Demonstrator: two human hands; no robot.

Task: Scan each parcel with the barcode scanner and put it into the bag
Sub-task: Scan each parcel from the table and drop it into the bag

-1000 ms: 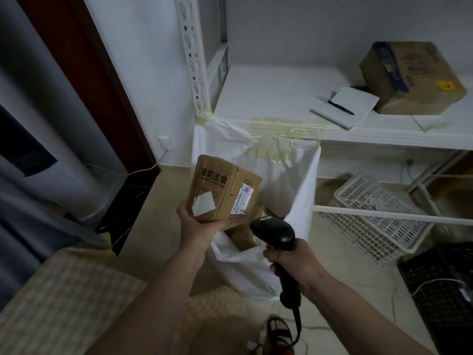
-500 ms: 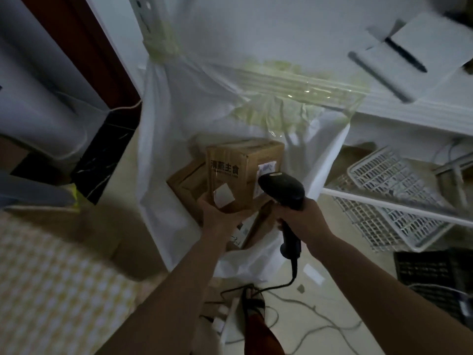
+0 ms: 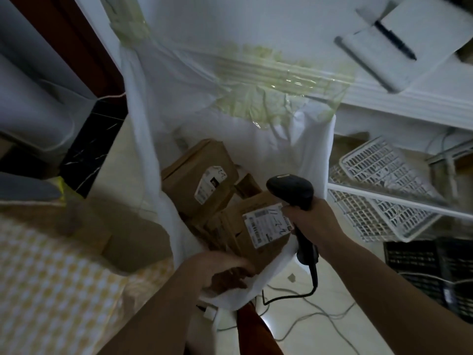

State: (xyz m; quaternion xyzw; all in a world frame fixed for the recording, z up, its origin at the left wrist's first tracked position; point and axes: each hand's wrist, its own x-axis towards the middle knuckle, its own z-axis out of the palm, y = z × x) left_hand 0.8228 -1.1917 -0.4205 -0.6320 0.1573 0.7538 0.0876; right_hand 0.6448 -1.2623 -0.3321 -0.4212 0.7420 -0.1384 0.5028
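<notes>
Here, at far left, a yellow-checked cover [image 3: 51, 283] spans the lower corner, apart from the work. Moving right, the left hand [image 3: 220, 272] sits at the near rim of the white bag [image 3: 153, 103], fingers curled down inside the mouth; blur hides whether it grips a parcel, the bag's edge, or nothing, so I cannot tell its state. The bag hangs taped by yellowish tape [image 3: 276, 73] to the shelf edge [image 3: 409, 103], presumably to keep the mouth open for one-handed drops. Inside lie brown parcels: a rear parcel [image 3: 197, 180] tilted with its white label up, and a front parcel [image 3: 258, 234] just beside the left hand, label also up. Right of these, the right hand [image 3: 314, 224] wraps the handle of the barcode scanner [image 3: 291, 190], head aimed over the bag, cable trailing to the floor. Judgement: the deposit step is at or near its end. Further right, a white basket [image 3: 378, 190] lies under the shelf; a notebook with pen [image 3: 394, 39] rests above.
</notes>
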